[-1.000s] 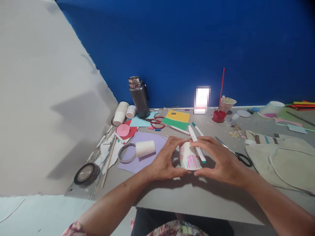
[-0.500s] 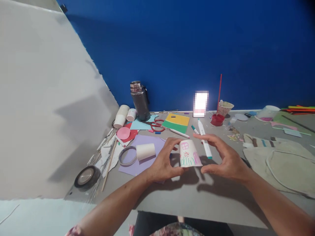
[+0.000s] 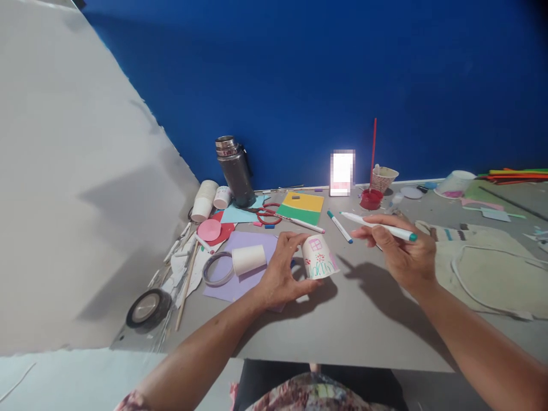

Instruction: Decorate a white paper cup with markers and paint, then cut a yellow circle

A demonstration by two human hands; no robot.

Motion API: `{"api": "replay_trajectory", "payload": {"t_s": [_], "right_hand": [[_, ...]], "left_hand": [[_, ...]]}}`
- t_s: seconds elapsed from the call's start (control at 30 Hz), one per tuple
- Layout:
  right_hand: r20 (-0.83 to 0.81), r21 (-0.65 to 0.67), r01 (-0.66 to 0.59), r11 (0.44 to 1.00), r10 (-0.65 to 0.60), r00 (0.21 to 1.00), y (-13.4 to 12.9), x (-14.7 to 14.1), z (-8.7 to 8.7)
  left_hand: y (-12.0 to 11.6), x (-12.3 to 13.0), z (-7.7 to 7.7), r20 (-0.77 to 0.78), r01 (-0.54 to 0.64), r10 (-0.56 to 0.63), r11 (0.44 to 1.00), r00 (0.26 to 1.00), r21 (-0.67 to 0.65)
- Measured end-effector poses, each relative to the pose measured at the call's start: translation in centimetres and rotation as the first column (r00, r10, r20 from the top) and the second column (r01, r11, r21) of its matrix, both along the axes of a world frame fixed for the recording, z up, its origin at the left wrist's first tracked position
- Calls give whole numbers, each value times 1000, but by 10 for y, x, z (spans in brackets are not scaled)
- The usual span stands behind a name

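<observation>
My left hand (image 3: 285, 268) grips an upside-down white paper cup (image 3: 319, 260) by its base and rim, tilted a little above the table. On the cup's side are a pink window, red dots, green grass strokes and a pink patch at the right edge. Between the thumb and fingers of my right hand (image 3: 406, 254) is a white marker (image 3: 379, 225) with a green end, its uncapped tip pointing left. A blue-capped marker (image 3: 340, 227) lies on the table beyond the cup. Left of my left hand, another white cup (image 3: 249, 260) rests on its side on purple paper (image 3: 226, 291).
Rolls of tape (image 3: 148, 308), red-handled scissors (image 3: 269, 214) and a dark flask (image 3: 235, 177) stand or lie to the left. Toward the back are a lit phone (image 3: 342, 174) and a red pot (image 3: 371, 199). A cloth bag (image 3: 492, 279) covers the right side.
The marker has turned from nearly upright to nearly level in my right hand, which has moved away from the cup. My left hand has tilted the cup. The view has shifted slightly.
</observation>
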State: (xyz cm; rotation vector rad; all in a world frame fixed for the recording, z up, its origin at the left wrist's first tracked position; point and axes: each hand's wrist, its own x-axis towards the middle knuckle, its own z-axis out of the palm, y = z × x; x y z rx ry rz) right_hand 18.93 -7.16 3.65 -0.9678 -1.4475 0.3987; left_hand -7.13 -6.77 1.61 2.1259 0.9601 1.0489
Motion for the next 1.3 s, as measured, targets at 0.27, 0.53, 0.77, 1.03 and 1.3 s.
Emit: {"api": "replay_trajectory", "payload": {"t_s": [0.27,0.53,0.77,1.03,1.3], "right_hand": [[-3,-28,13,1000,-13,1000,7,3,-9],[72,-181,-29,983,42,997,11,-4,-13],[198,-141,-138,980,165,966,5,-6,-14],[331,-156,-339,928,372,867,4,-5,-14],[370,-156,-358,921,390,843,6,-5,-18]], "left_hand": [[2,0,-4,27,55,-54,998,998,-32],[4,1,-5,207,130,-87,970,975,-206],[3,5,0,398,295,-144,889,906,-349],[5,6,-10,511,379,-149,844,847,-381],[5,8,-11,557,425,-168,824,813,-373]]}}
